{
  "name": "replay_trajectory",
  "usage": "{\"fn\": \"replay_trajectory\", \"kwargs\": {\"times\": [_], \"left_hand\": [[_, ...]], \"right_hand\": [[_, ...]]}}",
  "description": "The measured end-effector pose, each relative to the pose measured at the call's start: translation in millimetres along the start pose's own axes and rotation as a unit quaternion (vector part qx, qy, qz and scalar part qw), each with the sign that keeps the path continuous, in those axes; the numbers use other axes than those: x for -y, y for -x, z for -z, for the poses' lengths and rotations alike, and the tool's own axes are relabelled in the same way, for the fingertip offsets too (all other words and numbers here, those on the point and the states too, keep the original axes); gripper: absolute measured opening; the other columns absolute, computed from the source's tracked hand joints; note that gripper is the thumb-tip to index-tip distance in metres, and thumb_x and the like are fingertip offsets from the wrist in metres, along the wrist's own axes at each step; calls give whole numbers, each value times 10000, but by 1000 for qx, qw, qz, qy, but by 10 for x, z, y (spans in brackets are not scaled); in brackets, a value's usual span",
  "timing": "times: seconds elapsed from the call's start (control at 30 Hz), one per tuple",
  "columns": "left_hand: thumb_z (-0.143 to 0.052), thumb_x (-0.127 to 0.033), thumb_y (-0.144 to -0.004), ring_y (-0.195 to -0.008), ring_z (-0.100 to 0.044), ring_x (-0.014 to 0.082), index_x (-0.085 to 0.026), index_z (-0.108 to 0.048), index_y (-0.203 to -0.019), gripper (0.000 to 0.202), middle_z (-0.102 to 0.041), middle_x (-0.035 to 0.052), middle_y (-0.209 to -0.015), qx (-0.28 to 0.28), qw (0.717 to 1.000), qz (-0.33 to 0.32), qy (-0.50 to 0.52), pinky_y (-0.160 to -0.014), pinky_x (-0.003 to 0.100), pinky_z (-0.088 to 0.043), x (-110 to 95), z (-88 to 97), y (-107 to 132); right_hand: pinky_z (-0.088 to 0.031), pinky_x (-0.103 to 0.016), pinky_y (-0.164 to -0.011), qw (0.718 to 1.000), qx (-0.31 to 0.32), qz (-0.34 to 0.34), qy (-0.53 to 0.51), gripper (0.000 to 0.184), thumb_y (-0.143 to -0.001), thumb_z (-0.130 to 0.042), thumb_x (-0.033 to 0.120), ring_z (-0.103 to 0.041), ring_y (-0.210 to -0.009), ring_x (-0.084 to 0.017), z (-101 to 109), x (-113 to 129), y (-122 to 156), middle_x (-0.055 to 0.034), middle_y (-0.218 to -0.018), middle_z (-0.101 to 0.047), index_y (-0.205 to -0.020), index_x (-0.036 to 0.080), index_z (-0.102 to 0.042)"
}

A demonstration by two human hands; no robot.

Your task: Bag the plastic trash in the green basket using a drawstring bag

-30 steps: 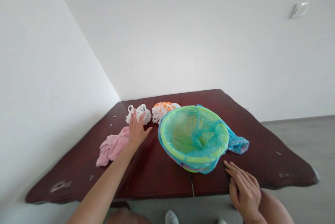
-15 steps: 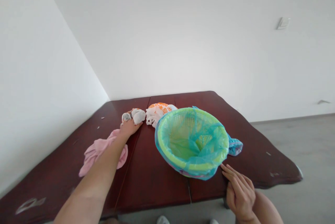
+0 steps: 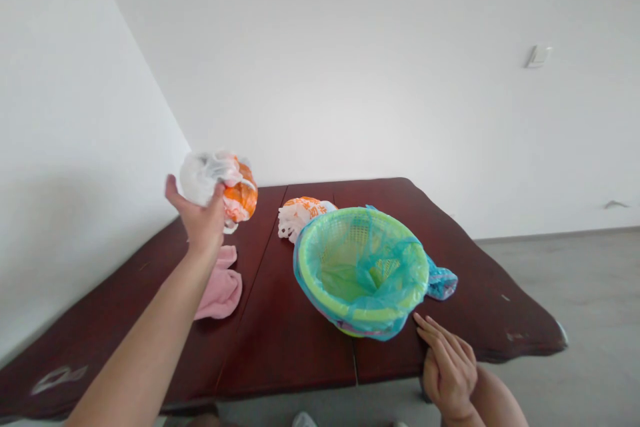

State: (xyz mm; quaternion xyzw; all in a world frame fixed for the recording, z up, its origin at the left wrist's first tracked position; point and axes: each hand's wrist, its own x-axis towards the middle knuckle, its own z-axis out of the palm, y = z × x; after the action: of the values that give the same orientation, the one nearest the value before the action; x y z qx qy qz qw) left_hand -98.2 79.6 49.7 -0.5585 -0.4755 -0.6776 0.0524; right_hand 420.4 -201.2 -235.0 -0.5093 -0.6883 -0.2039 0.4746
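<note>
**Plastic bag (image 3: pixel 217 184) held raised in left hand (image 3: pixel 200 217); basket (image 3: pixel 306 266) beside right hand (image 3: pixel 447 370).**

The step in hand was judged to be the lifting of this white-and-orange bag, which was gripped bunched between thumb and fingers, above the table (image 3: pixel 280 340). A pink cloth (image 3: pixel 223 294) was lying below the left wrist. A second bag (image 3: pixel 300 217) was lying just behind the basket, which was fitted with a blue liner (image 3: pixel 441 284) trailing out to the right. The right hand was resting by the table's near edge, fingers pressed together and slightly curled, holding nothing, just beside the basket.
</note>
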Motion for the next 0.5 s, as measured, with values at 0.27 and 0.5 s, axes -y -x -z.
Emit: {"fn": "replay_trajectory", "kwargs": {"times": [0.27,0.5], "left_hand": [[-837,-334,-1052,-1604,-695,365,-383,-807,-1567,518,-741,40,-1697,397,881,-251,55,-1389,573,-539,-2069,-85,270],[-904,-157,-812,-1607,-701,384,-436,-930,-1360,615,-850,17,-1582,718,668,-185,60,-1452,567,-415,-2079,-619,692]], "right_hand": [[-598,-473,-1044,1000,-1,-22,9,406,-971,-641,74,-914,-1220,-324,4,50,-28,-26,-1391,-927,-1283,272,-806],[-590,-461,-1063,999,-15,-32,2,425,-949,-634,50,-910,-1227,-314,5,86,-37,-25,-1396,-926,-1265,278,-804]]}}
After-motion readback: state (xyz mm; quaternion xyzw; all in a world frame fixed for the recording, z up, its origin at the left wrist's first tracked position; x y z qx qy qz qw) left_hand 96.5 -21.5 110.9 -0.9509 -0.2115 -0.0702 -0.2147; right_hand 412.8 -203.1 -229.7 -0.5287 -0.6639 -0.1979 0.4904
